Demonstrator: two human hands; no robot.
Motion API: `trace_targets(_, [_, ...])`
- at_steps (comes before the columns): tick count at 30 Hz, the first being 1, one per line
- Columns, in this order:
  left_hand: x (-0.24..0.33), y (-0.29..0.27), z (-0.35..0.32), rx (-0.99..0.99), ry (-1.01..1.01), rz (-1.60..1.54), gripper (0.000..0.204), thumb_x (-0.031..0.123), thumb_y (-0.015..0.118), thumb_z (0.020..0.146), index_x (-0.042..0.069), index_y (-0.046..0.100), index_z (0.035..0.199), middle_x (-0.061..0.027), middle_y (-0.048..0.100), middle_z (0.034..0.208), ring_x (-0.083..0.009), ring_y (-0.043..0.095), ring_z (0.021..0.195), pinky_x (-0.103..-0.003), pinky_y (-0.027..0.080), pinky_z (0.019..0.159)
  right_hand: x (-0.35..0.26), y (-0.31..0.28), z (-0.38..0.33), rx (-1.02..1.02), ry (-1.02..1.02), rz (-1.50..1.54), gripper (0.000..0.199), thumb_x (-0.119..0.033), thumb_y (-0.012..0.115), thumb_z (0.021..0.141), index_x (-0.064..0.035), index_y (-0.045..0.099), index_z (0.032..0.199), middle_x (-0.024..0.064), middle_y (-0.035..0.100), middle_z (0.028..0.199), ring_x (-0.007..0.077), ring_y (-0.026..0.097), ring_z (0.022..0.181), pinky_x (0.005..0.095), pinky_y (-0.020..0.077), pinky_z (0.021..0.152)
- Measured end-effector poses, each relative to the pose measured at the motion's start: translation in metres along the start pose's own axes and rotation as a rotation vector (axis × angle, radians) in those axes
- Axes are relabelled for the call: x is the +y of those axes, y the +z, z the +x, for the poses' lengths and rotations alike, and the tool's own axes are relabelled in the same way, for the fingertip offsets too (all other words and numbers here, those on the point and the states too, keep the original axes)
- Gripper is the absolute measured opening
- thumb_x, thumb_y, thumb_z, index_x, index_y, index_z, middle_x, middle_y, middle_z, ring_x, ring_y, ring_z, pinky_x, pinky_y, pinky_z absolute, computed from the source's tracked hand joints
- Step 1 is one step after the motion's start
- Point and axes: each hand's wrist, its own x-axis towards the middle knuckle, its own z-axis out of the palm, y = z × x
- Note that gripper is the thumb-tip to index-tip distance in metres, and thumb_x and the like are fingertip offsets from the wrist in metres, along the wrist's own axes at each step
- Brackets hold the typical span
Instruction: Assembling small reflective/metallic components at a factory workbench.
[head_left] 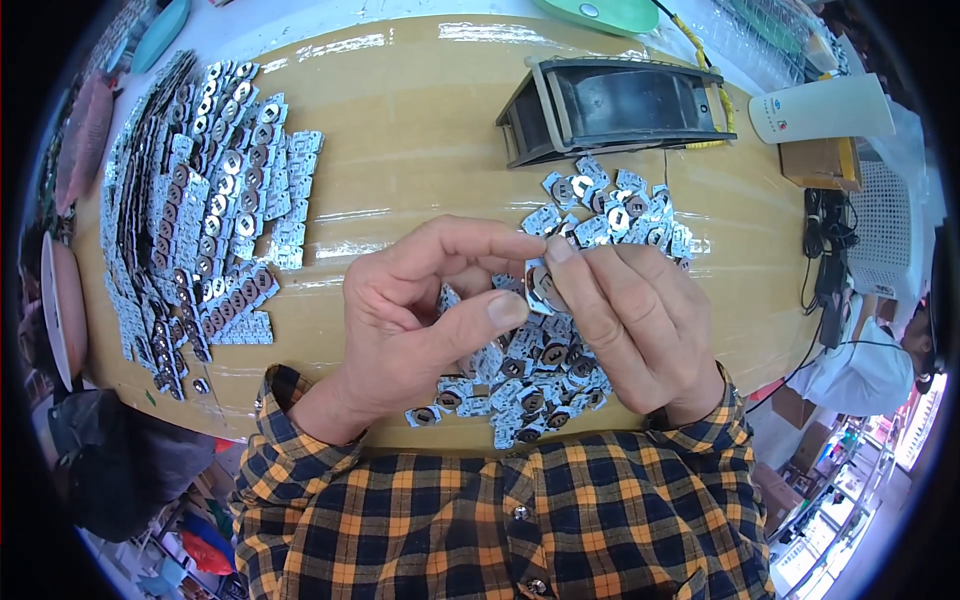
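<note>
In front of my chest, my right hand [635, 320] pinches a small circuit board with a round silver coin cell [545, 287] between thumb and fingers. My left hand [425, 310] is beside it, thumb and index finger spread apart. Its index fingertip meets my right fingertips at the board's upper edge, while the thumb tip stays just left of the board. The other left fingers curl behind and are partly hidden. Under both hands spreads a loose pile of similar small boards [533, 402], many with coin cells; my hands cover its middle.
Long overlapping rows of the same boards [215, 205] lie on the left of the tan tabletop [400, 130]. A dark framed fan-like box [630, 105] stands beyond the pile. Farther right are a white cup [820, 108], a small cardboard box [820, 163] and a black cable [828, 235].
</note>
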Motion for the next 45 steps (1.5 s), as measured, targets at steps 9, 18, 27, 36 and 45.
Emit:
trace_targets(9, [-0.002,-0.005,-0.001,-0.021,0.019,0.143,0.031,-0.002,0.067,0.083,-0.007,0.058,0.113,-0.0067,0.065,0.096,-0.0022,0.054,0.072,-0.017,0.043,0.064,-0.001,0.001,-0.003,-0.005,0.031,0.029,0.046,0.004,0.069,0.064,0.0108,0.063,0.109,0.0173,0.061,0.098,0.0253,0.062,0.074,0.0314,0.0515,0.056])
trace_targets(18, [-0.001,-0.001,-0.002,0.070,-0.052,0.128,0.032,-0.003,0.067,0.082,-0.007,0.059,0.113,-0.0090,0.065,0.101,-0.0033,0.055,0.075,-0.017,0.044,0.067,0.005,0.010,-0.006,0.066,0.033,0.125,0.044,0.001,0.065,0.063,0.0105,0.063,0.106,0.0175,0.061,0.092,0.0255,0.062,0.071,0.0310,0.0516,0.056])
trace_targets(27, [-0.002,-0.001,0.001,0.057,-0.034,0.240,0.024,0.003,0.070,0.084,-0.003,0.064,0.107,-0.0044,0.068,0.087,-0.0041,0.055,0.072,-0.019,0.045,0.067,0.008,0.004,-0.008,-0.021,0.390,0.570,0.018,0.003,0.069,0.079,0.0063,0.063,0.096,0.0146,0.066,0.085,0.0200,0.066,0.067,0.0274,0.0528,0.056])
trace_targets(36, [-0.008,-0.001,-0.003,-0.051,-0.048,0.476,0.007,0.006,0.066,0.089,0.000,0.063,0.087,-0.0020,0.063,0.076,-0.0046,0.055,0.067,-0.019,0.043,0.059,0.005,0.002,-0.008,-0.069,1.154,1.312,0.014,-0.008,0.064,0.090,0.0041,0.061,0.085,0.0078,0.064,0.069,0.0097,0.060,0.052,0.0212,0.0476,0.043])
trace_targets(45, [-0.004,0.003,-0.001,-0.026,-0.221,0.155,0.015,0.007,0.064,0.090,0.001,0.059,0.077,0.0013,0.058,0.067,-0.0021,0.050,0.062,-0.019,0.039,0.055,0.017,0.004,-0.009,-0.276,1.079,1.388,0.016,-0.011,0.063,0.091,0.0027,0.060,0.083,0.0060,0.061,0.065,0.0072,0.056,0.047,0.0196,0.0437,0.038])
